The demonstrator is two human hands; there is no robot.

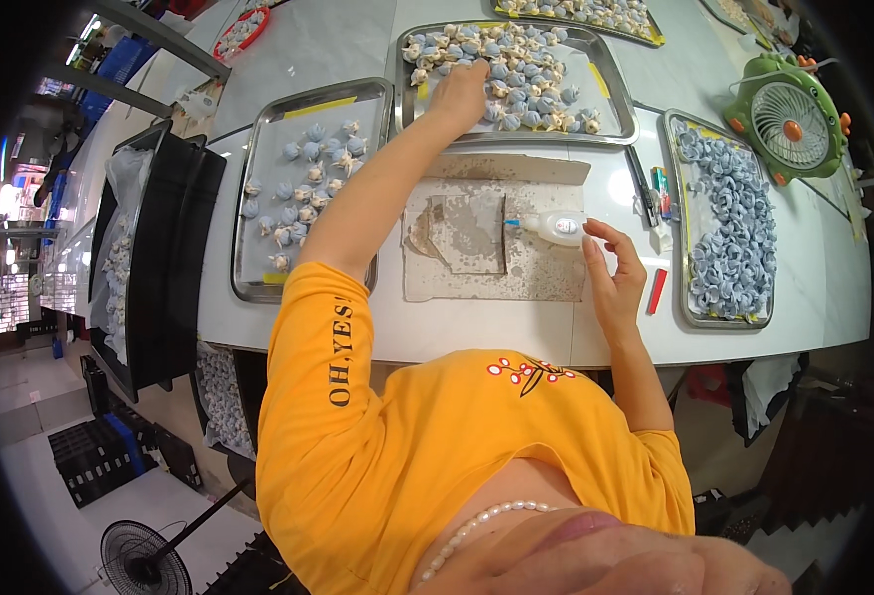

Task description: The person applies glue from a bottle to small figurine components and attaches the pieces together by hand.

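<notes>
My left hand [460, 97] reaches into the far metal tray [615, 114], among small blue-and-cream pieces [526, 74]. Its fingers are bent together at the pieces, and what lies between the fingertips is hidden. Over the cardboard sheet [447, 283], a small clear squeeze bottle [560, 228] with a blue tip lies on its side, tip to the left. My right hand [617, 283] holds the bottle's rear end between thumb and fingers. A darker, stained cardboard piece [471, 233] rests on the sheet, left of the tip.
A tray [240, 238] of spaced-out pieces lies at left, beside stacked black crates [169, 268]. To the right are a tray [688, 258] of blue petal-like parts, a green fan [792, 119], a red stick [658, 292] and a black pen-like tool [643, 186].
</notes>
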